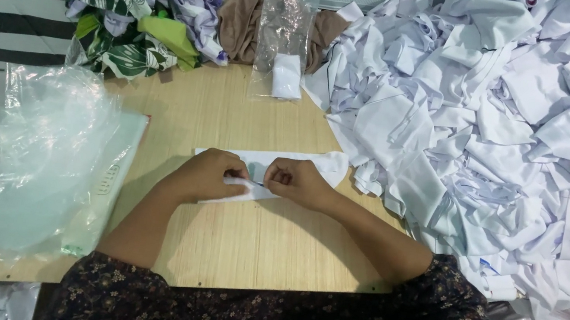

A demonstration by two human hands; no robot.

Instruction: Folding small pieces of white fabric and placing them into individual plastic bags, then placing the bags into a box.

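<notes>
A flat white fabric piece (292, 162) lies on the light wooden table (242, 244) in front of me. My left hand (204, 174) pinches its near edge with fingers closed. My right hand (297, 182) is closed on the same edge right beside it. The two hands almost touch, and a thin dark thing, perhaps a thread or needle, shows between them. Dark floral sleeves cover my upper arms.
A big heap of white fabric pieces (502, 117) fills the right side. Crumpled clear plastic bags (37, 153) lie at the left. At the back sit a leaf-print and purple cloth bundle (138, 10), brown cloth (241, 22) and a clear bag holding a white piece (284, 39).
</notes>
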